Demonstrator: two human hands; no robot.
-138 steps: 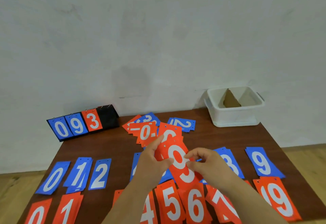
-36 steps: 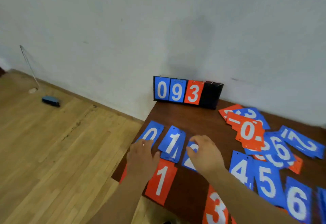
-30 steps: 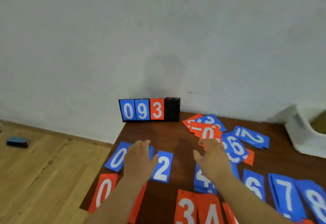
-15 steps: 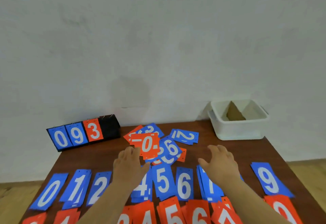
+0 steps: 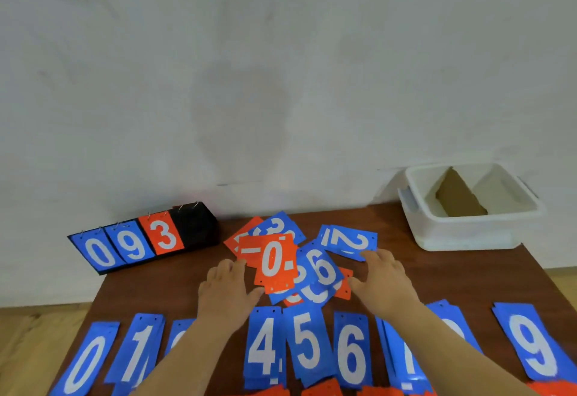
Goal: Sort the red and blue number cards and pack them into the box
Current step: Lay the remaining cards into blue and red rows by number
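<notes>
A loose pile of red and blue number cards lies mid-table, topped by a red 0 card, a blue 6 card and a blue 2 card. My left hand rests flat at the pile's left edge, fingers apart, touching the red 0 card. My right hand is spread at the pile's right edge, fingertips near the blue 2 card. Neither holds a card. A row of blue cards runs along the front, from 0 through 5 to 9. The white box stands back right.
A black flip scoreboard showing 0, 9, 3 stands at the back left by the wall. A brown cardboard divider sits inside the box. Red card tops show at the bottom edge. Wooden floor lies beyond the table's left side.
Both hands have moved forward from over the blue row to the two sides of the mixed pile. The view has swung back from the table's left end to its middle.
</notes>
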